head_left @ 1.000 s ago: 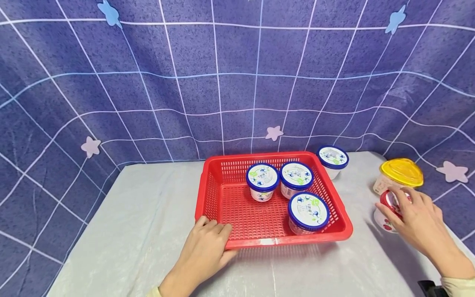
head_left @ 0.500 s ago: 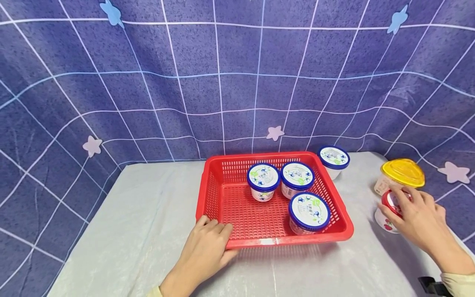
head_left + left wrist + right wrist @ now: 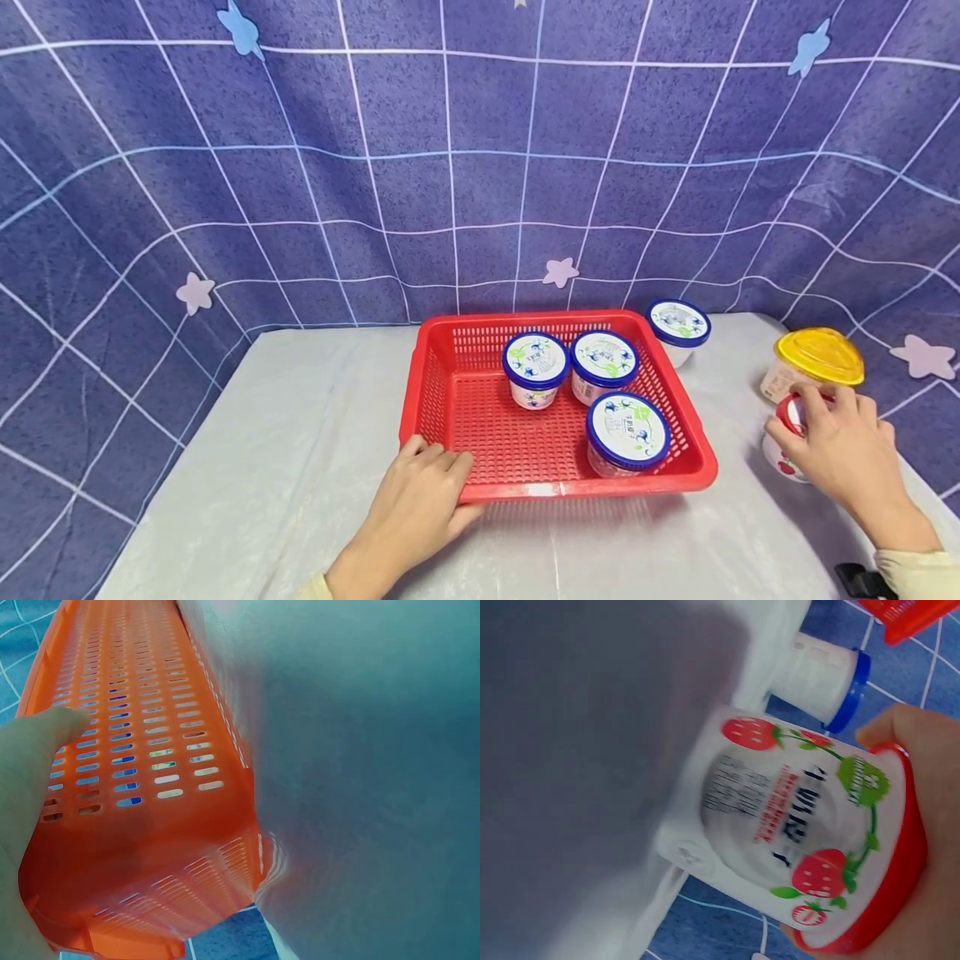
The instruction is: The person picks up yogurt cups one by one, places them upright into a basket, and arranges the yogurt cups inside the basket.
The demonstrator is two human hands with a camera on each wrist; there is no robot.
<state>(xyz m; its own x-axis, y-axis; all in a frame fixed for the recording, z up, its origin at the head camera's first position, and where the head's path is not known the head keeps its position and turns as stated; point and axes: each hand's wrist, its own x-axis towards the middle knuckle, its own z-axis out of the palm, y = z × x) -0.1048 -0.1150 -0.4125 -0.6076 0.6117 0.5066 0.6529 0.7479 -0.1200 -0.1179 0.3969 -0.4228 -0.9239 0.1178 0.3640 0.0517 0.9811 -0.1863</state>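
Your right fingers (image 3: 847,405) are gripping a round, white, red-lidded tub (image 3: 795,817); your left fingers (image 3: 459,468) are clasping a red perforated plastic basket (image 3: 487,417).

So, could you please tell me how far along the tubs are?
Apparently done: three blue-lidded tubs sit in the red basket, which the left hand grips. In hand: the right hand holds the red-lidded tub. Possibly remaining: the yellow-lidded tub and a fourth blue-lidded tub, outside the basket.

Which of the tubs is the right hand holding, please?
The red-lidded tub with strawberries printed on its side; the other tubs have blue lids or, in one case, a yellow lid.
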